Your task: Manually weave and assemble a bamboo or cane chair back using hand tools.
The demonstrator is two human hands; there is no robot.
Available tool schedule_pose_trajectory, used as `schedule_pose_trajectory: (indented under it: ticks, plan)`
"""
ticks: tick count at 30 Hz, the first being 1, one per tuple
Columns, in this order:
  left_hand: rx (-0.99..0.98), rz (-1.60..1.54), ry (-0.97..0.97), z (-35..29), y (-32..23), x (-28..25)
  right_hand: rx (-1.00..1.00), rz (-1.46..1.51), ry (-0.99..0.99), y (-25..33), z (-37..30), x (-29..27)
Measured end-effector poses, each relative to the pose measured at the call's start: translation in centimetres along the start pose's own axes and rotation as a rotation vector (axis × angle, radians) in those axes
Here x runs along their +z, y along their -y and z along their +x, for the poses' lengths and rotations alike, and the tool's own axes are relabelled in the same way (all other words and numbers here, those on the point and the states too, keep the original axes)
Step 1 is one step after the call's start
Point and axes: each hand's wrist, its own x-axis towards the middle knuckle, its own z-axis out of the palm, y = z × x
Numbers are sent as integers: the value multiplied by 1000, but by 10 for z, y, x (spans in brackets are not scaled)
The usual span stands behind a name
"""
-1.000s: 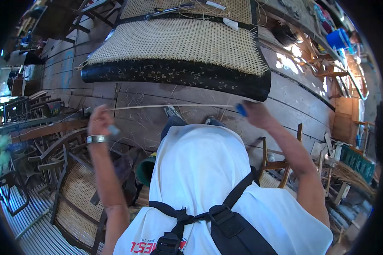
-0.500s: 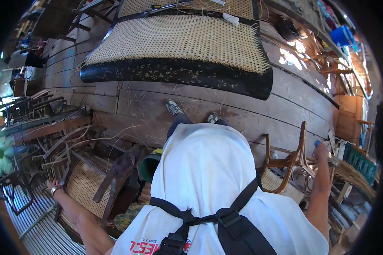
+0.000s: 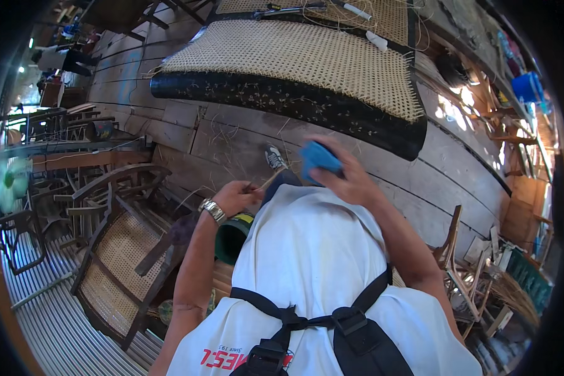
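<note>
My right hand (image 3: 348,178) is in front of my chest, its fingers closed round a soft-looking blue pad (image 3: 319,161). Motion blurs it, so I cannot tell whether it is sponge or folded cloth. To its left my left hand (image 3: 237,198), with a metal watch on the wrist, is closed in a pinch. A thin tan strip (image 3: 271,182) pokes out from its fingertips toward my leg. Ahead of both hands, and apart from them, a woven cane sheet (image 3: 294,59) lies over a black floral-patterned roll (image 3: 263,97).
A dark wooden chair frame with a cane panel (image 3: 120,263) leans at my left, beside a dark green container (image 3: 232,241). More wooden frames (image 3: 448,241) and a straw broom (image 3: 514,291) stand at the right. Tools (image 3: 288,11) and a white object (image 3: 376,41) lie on the cane.
Both hands have swung in from far out at my sides to the front of my body. The blue pad came in with my right hand. The view has shifted slightly.
</note>
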Motion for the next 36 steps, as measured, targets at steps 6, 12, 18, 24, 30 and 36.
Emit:
schedule_pose_trajectory:
  ticks: [6,12,18,24,30,36]
  plan:
    - [238,-98,-126,-4,-46,-2,353,136,318,-12,54,42]
    - [381,591,-481,3,-7,-20,270,-715,498,-40,14,23]
    - [113,837,-702,-19,138,-149,657,-1097,138,-109,-122,-121]
    - [-611,816,-702,-88,243,-228,1157,-1420,70,-97,-279,-253]
    - [-839,921,-610,-146,297,-248,1319,-1307,-27,-93,-354,-296]
    - [-440,-196,-630,-36,236,-139,843,-585,-117,-135,-212,-170]
